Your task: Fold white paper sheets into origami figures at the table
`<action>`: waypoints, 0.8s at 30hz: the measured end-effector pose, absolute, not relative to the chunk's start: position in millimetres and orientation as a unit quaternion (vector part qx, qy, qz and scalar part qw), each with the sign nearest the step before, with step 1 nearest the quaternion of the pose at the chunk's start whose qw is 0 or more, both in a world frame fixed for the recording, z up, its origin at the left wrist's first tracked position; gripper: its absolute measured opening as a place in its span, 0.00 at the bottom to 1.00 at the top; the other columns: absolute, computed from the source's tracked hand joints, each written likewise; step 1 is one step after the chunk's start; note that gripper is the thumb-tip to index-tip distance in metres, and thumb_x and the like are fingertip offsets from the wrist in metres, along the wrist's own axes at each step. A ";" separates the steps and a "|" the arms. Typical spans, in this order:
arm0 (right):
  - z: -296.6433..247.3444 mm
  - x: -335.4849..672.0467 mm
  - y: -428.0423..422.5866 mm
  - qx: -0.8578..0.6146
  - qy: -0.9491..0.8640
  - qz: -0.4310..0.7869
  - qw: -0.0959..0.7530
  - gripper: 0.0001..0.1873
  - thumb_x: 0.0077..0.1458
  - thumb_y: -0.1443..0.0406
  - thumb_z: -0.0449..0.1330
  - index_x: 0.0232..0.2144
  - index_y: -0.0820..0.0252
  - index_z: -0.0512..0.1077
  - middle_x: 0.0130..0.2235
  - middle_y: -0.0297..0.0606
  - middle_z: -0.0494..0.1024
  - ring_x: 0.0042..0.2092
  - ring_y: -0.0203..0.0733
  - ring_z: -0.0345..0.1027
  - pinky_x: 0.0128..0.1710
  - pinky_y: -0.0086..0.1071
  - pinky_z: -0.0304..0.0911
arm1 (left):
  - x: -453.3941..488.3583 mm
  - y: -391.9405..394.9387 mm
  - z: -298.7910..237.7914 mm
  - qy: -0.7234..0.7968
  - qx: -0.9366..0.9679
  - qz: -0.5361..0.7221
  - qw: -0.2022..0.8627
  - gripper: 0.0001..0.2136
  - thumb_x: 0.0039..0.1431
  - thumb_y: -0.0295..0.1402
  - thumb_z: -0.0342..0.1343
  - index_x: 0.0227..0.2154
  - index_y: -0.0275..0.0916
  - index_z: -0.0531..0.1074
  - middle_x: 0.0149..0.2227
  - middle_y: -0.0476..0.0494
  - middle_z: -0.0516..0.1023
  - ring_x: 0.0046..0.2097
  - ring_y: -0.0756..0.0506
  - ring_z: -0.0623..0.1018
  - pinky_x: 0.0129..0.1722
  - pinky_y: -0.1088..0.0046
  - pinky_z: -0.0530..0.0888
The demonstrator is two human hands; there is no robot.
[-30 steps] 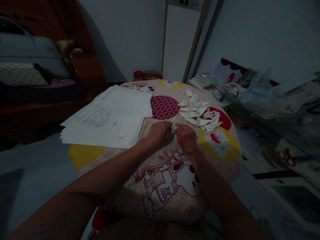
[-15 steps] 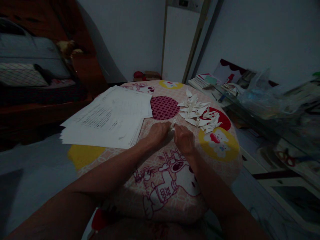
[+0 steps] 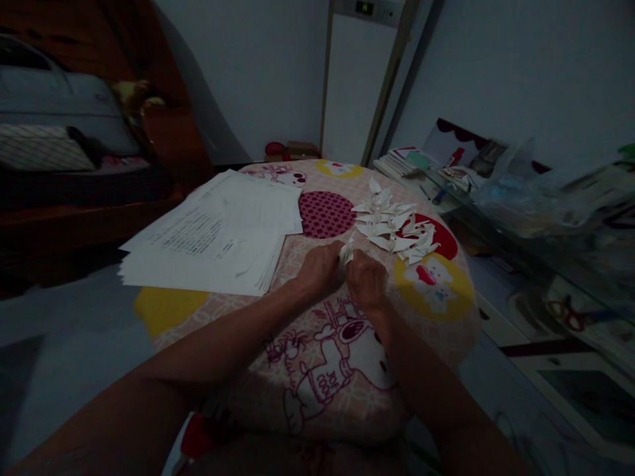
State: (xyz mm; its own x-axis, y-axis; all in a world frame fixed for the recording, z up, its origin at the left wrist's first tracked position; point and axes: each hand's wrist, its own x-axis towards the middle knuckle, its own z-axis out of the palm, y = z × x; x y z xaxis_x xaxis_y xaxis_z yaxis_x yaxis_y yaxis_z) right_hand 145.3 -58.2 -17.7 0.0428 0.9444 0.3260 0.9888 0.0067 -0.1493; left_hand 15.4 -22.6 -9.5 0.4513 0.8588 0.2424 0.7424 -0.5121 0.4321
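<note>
Between my two hands, over the middle of the round table, is a small piece of folded white paper [image 3: 347,250]. My left hand [image 3: 321,264] is closed, pinching it from the left. From the right, my right hand [image 3: 366,276] is closed on its other side, with the fingertips largely hidden. Just beyond my right hand lies a cluster of folded paper cranes [image 3: 391,225]. To the left of my left hand rests a stack of printed paper sheets [image 3: 213,231], its edges uneven.
A patterned cloth [image 3: 317,370] with cartoon figures covers the table. At right stands a glass-topped cabinet [image 3: 526,251] with plastic bags [image 3: 526,192] and papers on it; scissors [image 3: 568,314] lie below. A wooden bench [image 3: 169,145] holding a grey bag [image 3: 84,106] is at left.
The folded paper has turned a little and shows more above my fingers. Both hands have shifted only slightly. The cranes and the stack have stayed put.
</note>
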 end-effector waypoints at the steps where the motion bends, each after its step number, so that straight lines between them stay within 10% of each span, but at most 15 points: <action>1: -17.0 144.6 -58.9 -0.701 -0.689 -0.062 0.171 0.12 0.66 0.69 0.48 0.36 0.62 0.71 0.34 0.50 0.80 0.35 0.48 0.75 0.33 0.35 0.61 | 16.0 -22.6 -9.6 0.474 0.838 0.232 0.141 0.09 0.62 0.34 0.52 0.41 0.36 0.72 0.36 0.37 0.81 0.37 0.41 0.80 0.37 0.67 0.71; 24: -24.8 146.2 -60.0 -0.704 -0.678 -0.082 0.193 0.13 0.68 0.65 0.47 0.38 0.61 0.71 0.31 0.43 0.77 0.33 0.43 0.71 0.34 0.33 0.55 | 19.8 -15.2 -20.8 0.474 0.786 0.333 0.217 0.18 0.53 0.20 0.48 0.45 0.34 0.77 0.31 0.43 0.80 0.33 0.44 0.77 0.39 0.70 0.72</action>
State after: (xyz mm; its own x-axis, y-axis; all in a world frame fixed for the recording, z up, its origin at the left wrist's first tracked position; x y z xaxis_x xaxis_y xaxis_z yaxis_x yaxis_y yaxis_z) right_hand 146.2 -60.0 -24.8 0.0669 0.9239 0.3769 0.9869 -0.0057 -0.1613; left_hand 19.8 -15.2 -20.8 0.3299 0.8891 0.3173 0.5997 -0.4570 0.6569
